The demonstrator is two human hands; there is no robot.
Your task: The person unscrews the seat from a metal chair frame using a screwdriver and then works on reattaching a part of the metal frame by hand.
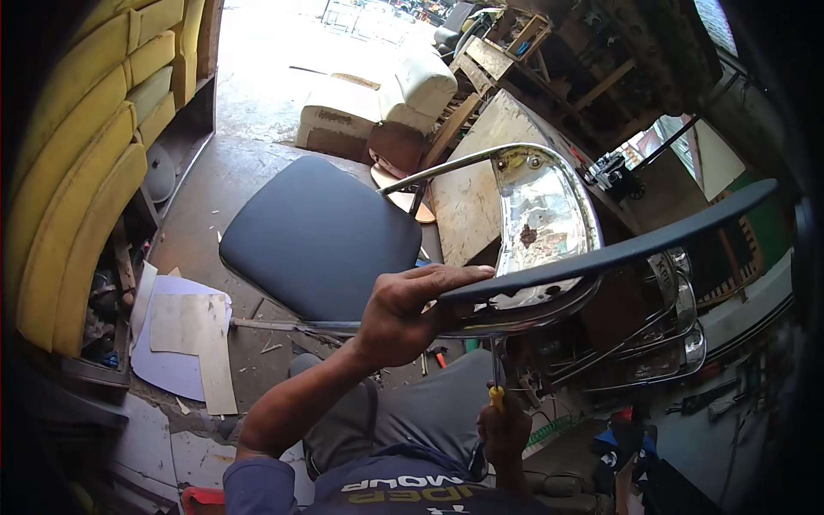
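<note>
A metal-framed chair lies tipped in front of me, its dark padded seat (322, 236) to the left. Its dark curved backrest pad (635, 246) reaches off to the right, seen nearly edge-on against the shiny bent-tube frame (592, 206). My left hand (408, 313) grips the pad's near end, thumb side on top and the other fingers curled beneath. Lower down, my right hand (505, 429) is closed round a screwdriver (496, 396) with a yellow handle. Its shaft points up at the frame's underside below the pad; the tip's contact point cannot be made out.
Yellow foam slabs (94, 189) are stacked along the left wall. Cut board pieces (193, 335) lie on the floor at left. Behind the chair stand a wooden panel (463, 197) and a worn pale sofa seat (378, 99). More chrome frames (678, 318) crowd the right; a red-handled tool (439, 356) lies below.
</note>
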